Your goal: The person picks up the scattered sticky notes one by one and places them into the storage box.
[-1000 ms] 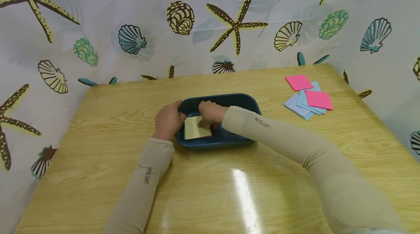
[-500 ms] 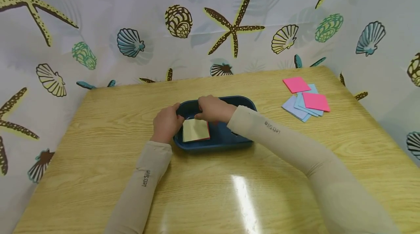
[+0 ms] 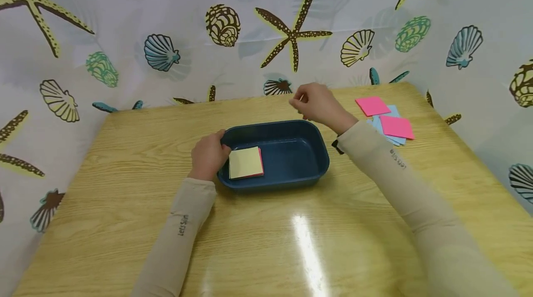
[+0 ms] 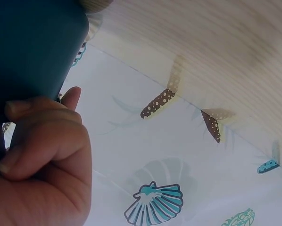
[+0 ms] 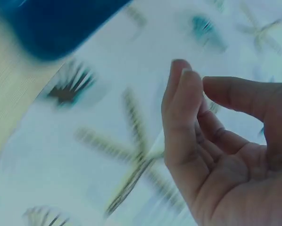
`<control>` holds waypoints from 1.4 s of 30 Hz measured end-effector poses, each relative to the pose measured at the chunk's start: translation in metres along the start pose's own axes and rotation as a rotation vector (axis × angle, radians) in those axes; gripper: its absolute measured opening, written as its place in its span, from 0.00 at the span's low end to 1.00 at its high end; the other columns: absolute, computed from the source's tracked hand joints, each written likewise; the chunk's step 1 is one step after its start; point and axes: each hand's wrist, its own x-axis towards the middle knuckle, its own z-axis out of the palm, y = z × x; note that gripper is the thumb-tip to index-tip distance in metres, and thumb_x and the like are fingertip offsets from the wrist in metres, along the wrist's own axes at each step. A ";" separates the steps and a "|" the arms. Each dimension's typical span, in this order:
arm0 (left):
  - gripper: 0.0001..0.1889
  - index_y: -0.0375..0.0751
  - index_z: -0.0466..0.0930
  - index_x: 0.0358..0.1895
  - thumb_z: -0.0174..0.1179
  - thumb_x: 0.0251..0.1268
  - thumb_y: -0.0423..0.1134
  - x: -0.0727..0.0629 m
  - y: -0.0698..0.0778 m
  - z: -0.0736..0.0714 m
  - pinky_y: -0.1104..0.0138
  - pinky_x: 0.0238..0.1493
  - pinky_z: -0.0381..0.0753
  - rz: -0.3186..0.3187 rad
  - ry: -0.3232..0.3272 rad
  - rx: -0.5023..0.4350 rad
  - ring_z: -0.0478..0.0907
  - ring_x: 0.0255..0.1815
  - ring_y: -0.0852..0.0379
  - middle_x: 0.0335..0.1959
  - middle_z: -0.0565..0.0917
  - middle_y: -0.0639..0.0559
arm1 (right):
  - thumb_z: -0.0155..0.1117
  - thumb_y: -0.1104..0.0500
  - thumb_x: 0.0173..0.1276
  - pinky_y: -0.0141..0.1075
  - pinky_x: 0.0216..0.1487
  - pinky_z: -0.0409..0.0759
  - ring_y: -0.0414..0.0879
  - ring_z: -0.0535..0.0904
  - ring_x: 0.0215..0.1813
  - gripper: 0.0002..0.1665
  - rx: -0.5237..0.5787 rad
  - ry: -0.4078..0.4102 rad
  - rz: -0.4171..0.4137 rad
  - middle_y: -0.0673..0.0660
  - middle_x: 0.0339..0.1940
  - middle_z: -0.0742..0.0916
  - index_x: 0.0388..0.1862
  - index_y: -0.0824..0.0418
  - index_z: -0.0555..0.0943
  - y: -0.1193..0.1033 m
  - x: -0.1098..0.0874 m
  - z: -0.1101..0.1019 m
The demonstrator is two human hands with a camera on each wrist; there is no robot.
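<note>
A dark blue plastic bin [image 3: 293, 160] stands on the table, a stack of square sticky notes [image 3: 245, 163] lying at its left end. Pale yellow tops that stack, and red-pink edges show beneath. My left hand [image 3: 207, 156] grips the bin's left rim; in the left wrist view its curled fingers [image 4: 42, 141] are at the bin's wall. Above and behind the bin's far right corner, my right hand [image 3: 319, 105] is raised with nothing in it. Its fingers [image 5: 181, 132] are loosely bent, thumb near the fingertips, in the right wrist view.
Right of the bin, pink sticky notes [image 3: 397, 127] and light blue ones [image 3: 393, 111] lie overlapping on the wooden table [image 3: 145, 149], partly behind the right forearm. A curtain [image 3: 187, 1] printed with shells and starfish hangs behind the table and at both sides.
My right hand has left the note stack inside the bin and moved up and right, over the far rim. The left hand keeps its grip on the bin.
</note>
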 end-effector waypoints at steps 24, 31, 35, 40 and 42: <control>0.28 0.39 0.69 0.68 0.56 0.62 0.33 0.000 -0.002 -0.001 0.67 0.16 0.58 -0.005 -0.018 -0.028 0.63 0.16 0.55 0.13 0.70 0.50 | 0.63 0.51 0.65 0.43 0.28 0.69 0.51 0.66 0.24 0.27 -0.180 0.208 0.547 0.61 0.19 0.71 0.19 0.72 0.69 0.215 -0.004 -0.042; 0.28 0.38 0.70 0.68 0.56 0.61 0.32 -0.001 0.000 -0.002 0.69 0.15 0.56 0.024 -0.001 -0.026 0.59 0.13 0.57 0.10 0.66 0.52 | 0.60 0.44 0.64 0.57 0.55 0.69 0.71 0.66 0.57 0.42 -0.236 0.084 0.665 0.81 0.56 0.70 0.55 0.83 0.67 0.226 -0.003 -0.040; 0.28 0.38 0.70 0.67 0.56 0.61 0.31 -0.001 -0.001 -0.002 0.69 0.15 0.55 0.027 0.008 -0.031 0.59 0.14 0.57 0.10 0.66 0.52 | 0.60 0.44 0.64 0.60 0.58 0.65 0.73 0.65 0.59 0.42 -0.267 0.058 0.663 0.81 0.56 0.70 0.56 0.83 0.67 0.225 0.003 -0.041; 0.28 0.38 0.70 0.67 0.55 0.60 0.31 -0.001 -0.002 0.000 0.68 0.14 0.55 0.031 0.019 -0.032 0.58 0.13 0.57 0.10 0.66 0.52 | 0.62 0.45 0.63 0.60 0.59 0.64 0.74 0.63 0.60 0.43 -0.281 0.075 0.672 0.83 0.57 0.67 0.56 0.83 0.66 0.223 0.005 -0.041; 0.28 0.38 0.70 0.67 0.55 0.60 0.31 0.000 -0.002 0.000 0.68 0.14 0.54 0.031 0.019 -0.028 0.57 0.12 0.58 0.10 0.66 0.52 | 0.63 0.47 0.62 0.59 0.58 0.66 0.74 0.62 0.60 0.42 -0.268 0.110 0.663 0.83 0.57 0.66 0.54 0.84 0.67 0.223 0.005 -0.039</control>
